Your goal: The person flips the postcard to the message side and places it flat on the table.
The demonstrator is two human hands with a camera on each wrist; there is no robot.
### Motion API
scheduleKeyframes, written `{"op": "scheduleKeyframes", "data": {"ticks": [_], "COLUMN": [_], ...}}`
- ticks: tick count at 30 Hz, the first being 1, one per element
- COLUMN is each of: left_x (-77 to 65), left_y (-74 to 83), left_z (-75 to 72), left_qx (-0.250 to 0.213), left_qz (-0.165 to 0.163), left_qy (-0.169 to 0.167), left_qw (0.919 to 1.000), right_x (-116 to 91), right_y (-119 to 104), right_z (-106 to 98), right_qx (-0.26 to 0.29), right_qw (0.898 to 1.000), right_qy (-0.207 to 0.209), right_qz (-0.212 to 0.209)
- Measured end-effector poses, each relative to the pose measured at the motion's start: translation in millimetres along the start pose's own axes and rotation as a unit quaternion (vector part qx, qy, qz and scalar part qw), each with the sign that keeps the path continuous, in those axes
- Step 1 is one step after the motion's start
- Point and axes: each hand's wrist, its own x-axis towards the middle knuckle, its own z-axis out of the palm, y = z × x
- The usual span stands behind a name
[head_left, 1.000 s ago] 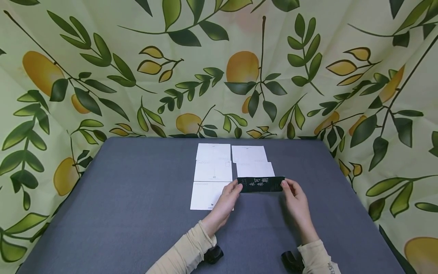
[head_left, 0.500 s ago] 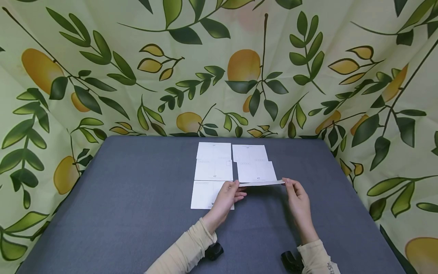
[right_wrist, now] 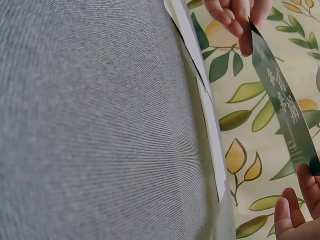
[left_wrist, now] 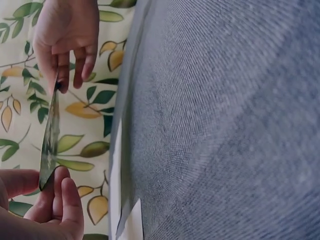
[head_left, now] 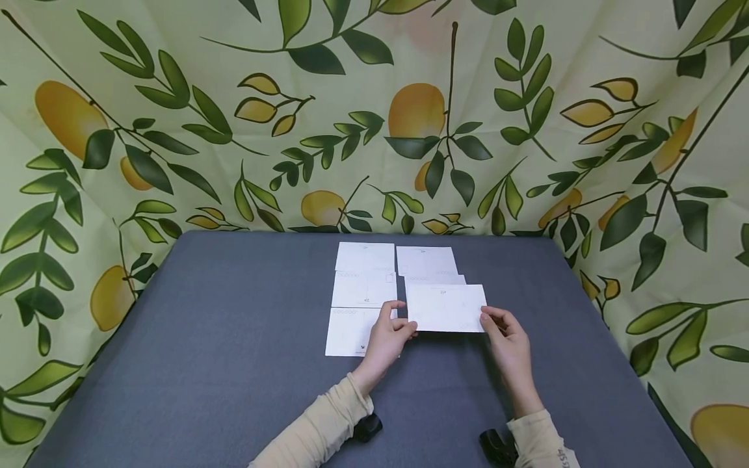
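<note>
A postcard (head_left: 446, 308) is held up over the table in the head view, its white printed back showing. My left hand (head_left: 386, 338) pinches its left end between thumb and fingers. At the opposite end, my right hand (head_left: 508, 344) pinches it the same way. The wrist views show its other face, dark green with white characters, and both hands on its ends. Behind it lies another white postcard (head_left: 435, 279), mostly covered by the held one. Three more white postcards, the far one (head_left: 365, 257), middle one (head_left: 364, 289) and near one (head_left: 345, 331), form a column left of it.
One further postcard (head_left: 426, 261) lies at the back of the right column. Grey-blue cloth (head_left: 205, 364) covers the table. A leaf-and-fruit patterned curtain (head_left: 351, 149) hangs behind and at both sides. Black wrist devices (head_left: 367, 428) sit under the sleeves.
The held postcard has been turned over between my hands, from its dark green face through edge-on to its white back. Both hands stay in nearly the same place.
</note>
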Motion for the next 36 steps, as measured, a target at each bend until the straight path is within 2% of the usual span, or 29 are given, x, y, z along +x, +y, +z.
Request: {"op": "scheduleKeyframes", "data": {"ticks": [4,8,13,17,22,28,32,36], "left_x": [1.0,-0.9,-2.8,-2.5,-1.4,0.4,2.2,2.6], "left_y": [0.6,2.7,4.0,5.1,6.0,5.5,3.9,3.1], "left_z": [-0.4,-0.2,2.1,5.3,9.1,13.1,16.3,19.2], "left_qx": [0.044,0.095,0.165,0.216,0.277,0.358,0.393,0.412], "left_qz": [0.021,0.060,0.110,0.130,0.123,0.092,0.078,0.076], "left_qy": [0.007,0.000,0.006,0.007,-0.019,-0.047,-0.054,-0.059], "left_qw": [0.9988,0.9937,0.9801,0.9677,0.9527,0.9278,0.9146,0.9059], "right_x": [1.2,1.0,5.5,9.2,14.5,17.7,17.3,18.1], "right_y": [1.7,-7.9,-9.9,-10.6,-10.4,-6.3,-5.4,-3.0], "right_z": [-0.8,-3.3,-9.2,-12.5,-14.8,-15.1,-14.5,-12.7], "right_qx": [-0.005,-0.034,-0.100,-0.146,-0.202,-0.259,-0.277,-0.295], "right_qw": [1.000,0.999,0.994,0.988,0.976,0.957,0.948,0.940], "right_qy": [-0.001,0.001,-0.027,-0.050,-0.073,-0.132,-0.155,-0.168], "right_qz": [-0.018,-0.018,-0.016,-0.022,-0.027,-0.024,-0.029,-0.031]}}
